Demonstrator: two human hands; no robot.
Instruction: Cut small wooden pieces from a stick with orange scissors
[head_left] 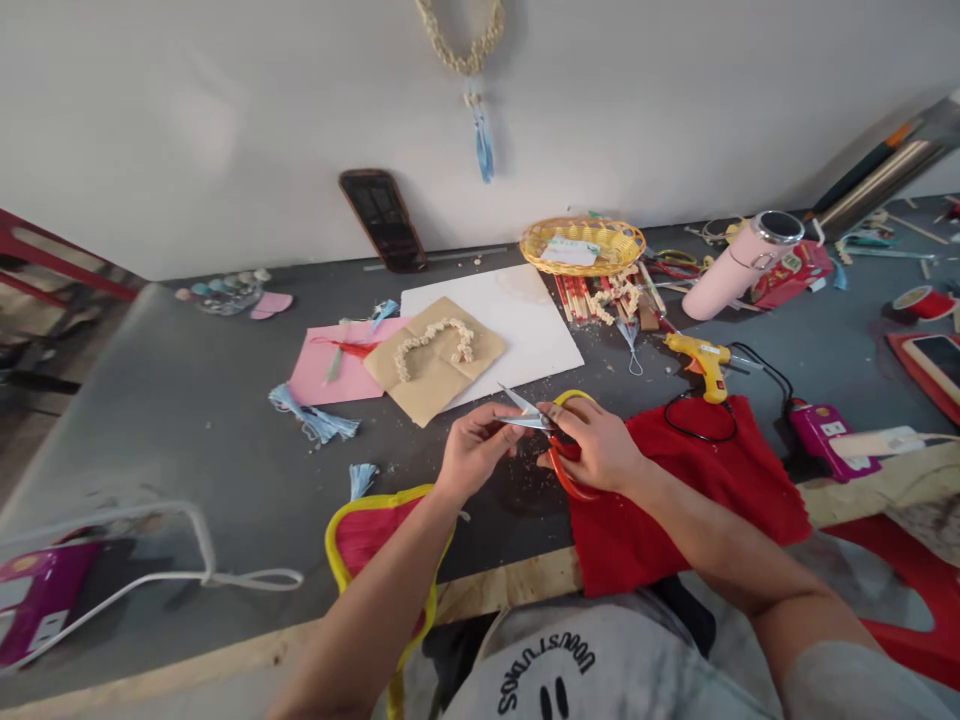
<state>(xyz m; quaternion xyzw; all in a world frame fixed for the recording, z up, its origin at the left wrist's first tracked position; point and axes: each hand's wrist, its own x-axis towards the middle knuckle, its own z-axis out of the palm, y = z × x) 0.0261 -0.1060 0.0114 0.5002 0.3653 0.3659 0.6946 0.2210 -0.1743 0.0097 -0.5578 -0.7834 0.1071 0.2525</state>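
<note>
My right hand (600,445) grips a pair of scissors (529,421), their blades parted and pointing left. One handle loop is yellow, the other orange-red. Close by the blades, my left hand (480,445) is closed in a pinch; whatever sits between its fingertips is too small to make out. Just beyond, a string of small cream pieces (433,340) lies curved on a square of brown paper (420,395). Under my right forearm a red cloth (720,490) spreads to the table edge. A yellow-edged red piece of fabric (371,535) lies beneath my left forearm.
A yellow glue gun (703,362), pink flask (739,265) and wicker basket (583,262) stand to the right and back. A phone (384,220) leans on the wall. Blue tassels (315,415) lie left; purple power strips (832,440) with cables sit at both sides.
</note>
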